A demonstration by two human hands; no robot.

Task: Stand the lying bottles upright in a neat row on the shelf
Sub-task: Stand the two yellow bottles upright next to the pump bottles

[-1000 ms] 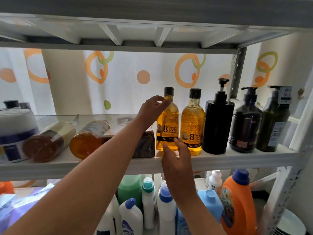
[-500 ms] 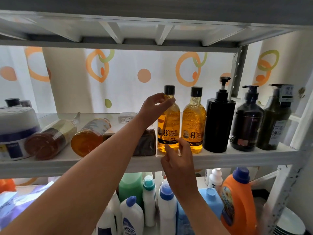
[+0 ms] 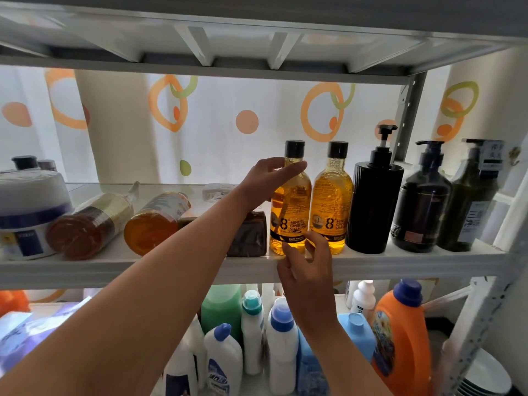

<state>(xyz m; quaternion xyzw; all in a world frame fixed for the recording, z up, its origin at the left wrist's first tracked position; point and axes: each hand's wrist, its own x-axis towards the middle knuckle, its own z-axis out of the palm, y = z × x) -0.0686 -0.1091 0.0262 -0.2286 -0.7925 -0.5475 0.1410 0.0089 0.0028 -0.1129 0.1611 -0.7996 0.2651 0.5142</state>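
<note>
Yellow bottle [image 3: 291, 207] stands upright at the shelf [image 3: 400, 261] front edge, held by both hands.
A red-brown bottle [image 3: 85, 224] and an orange bottle [image 3: 154, 221] lie on their sides at its nine o'clock, beyond a dark block [image 3: 248, 235]. A twin bottle [image 3: 331, 201] stands just beside it at three o'clock. The left hand [image 3: 268, 178] curls round its shoulder at twelve. The right hand [image 3: 305, 270] pinches its base at six with bent fingertips.

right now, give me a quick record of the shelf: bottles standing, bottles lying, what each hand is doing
standing: left yellow bottle, right yellow bottle, black pump bottle, two dark pump bottles
lying: two amber bottles, left of the row
left hand: holds left yellow bottle near its neck
right hand: fingertips at its base
</note>
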